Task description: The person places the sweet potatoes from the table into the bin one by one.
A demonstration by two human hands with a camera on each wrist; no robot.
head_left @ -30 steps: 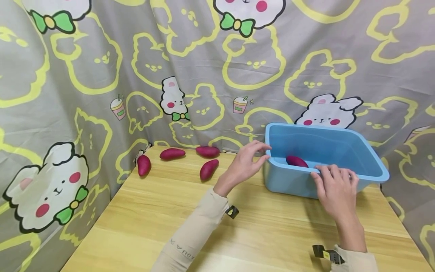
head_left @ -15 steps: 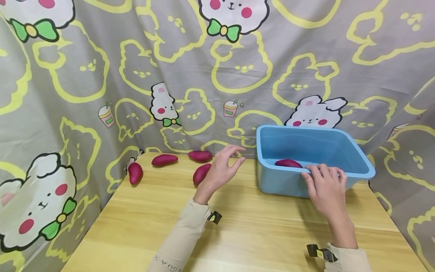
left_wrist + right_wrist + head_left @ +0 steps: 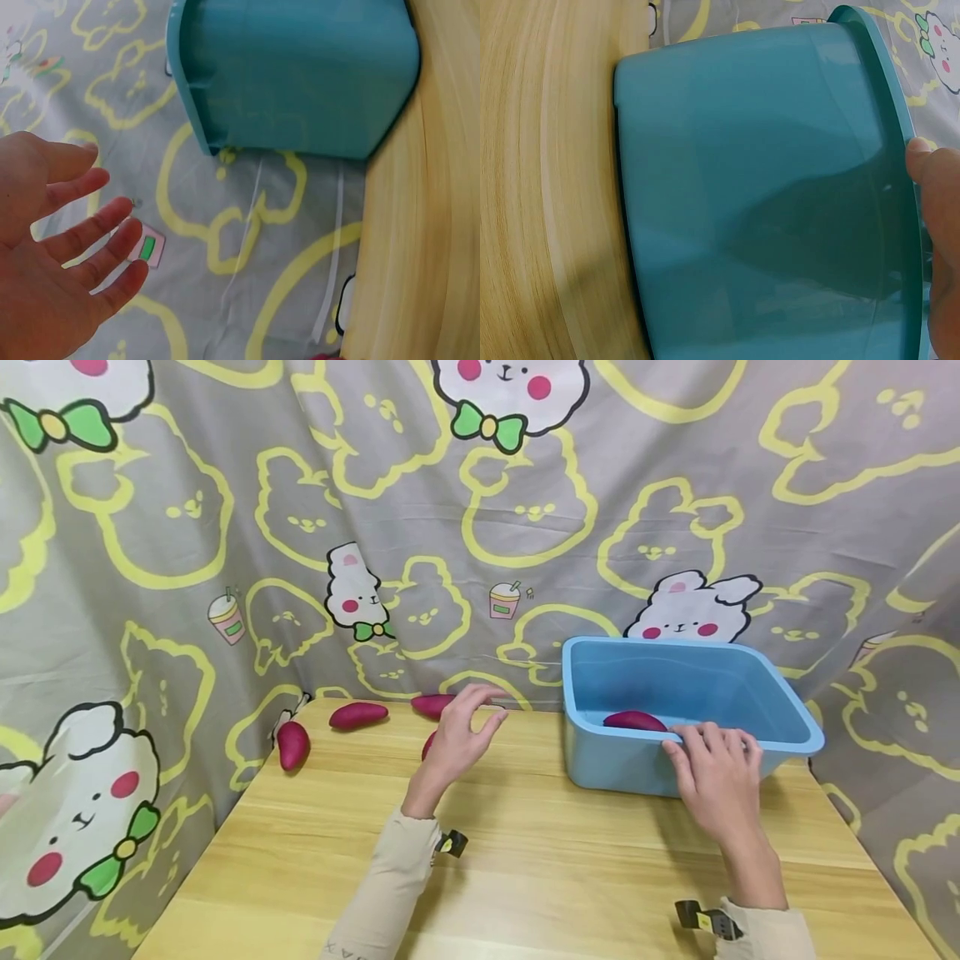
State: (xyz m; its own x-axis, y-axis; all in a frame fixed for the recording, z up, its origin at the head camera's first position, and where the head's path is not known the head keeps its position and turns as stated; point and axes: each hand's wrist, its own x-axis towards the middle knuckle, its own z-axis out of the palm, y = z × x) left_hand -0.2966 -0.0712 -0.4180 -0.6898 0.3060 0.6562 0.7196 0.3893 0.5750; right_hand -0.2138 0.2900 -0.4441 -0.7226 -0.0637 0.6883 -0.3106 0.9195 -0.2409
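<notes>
My right hand (image 3: 716,781) grips the near rim of a blue plastic bin (image 3: 615,764), fingers over the edge and thumb outside; the right wrist view shows the thumb (image 3: 922,161) at the rim. Inside the bin lies one purple sweet potato (image 3: 635,721). My left hand (image 3: 453,739) hovers over the table left of the bin, holding nothing, its fingers spread in the left wrist view. Behind it, one sweet potato (image 3: 427,746) is mostly hidden and another (image 3: 431,706) partly covered. Farther left lie two more, a sweet potato (image 3: 358,716) and a curved one (image 3: 293,746).
The wooden table (image 3: 525,877) carries the bin at its back right. A grey curtain (image 3: 420,518) with yellow outlines and rabbit prints hangs right behind the table and along its sides. Dark straps with small devices (image 3: 452,843) sit at both wrists.
My left hand has moved left from the bin's left rim to the sweet potatoes, overlapping two of them. The right hand stays on the rim. The head view has shifted slightly.
</notes>
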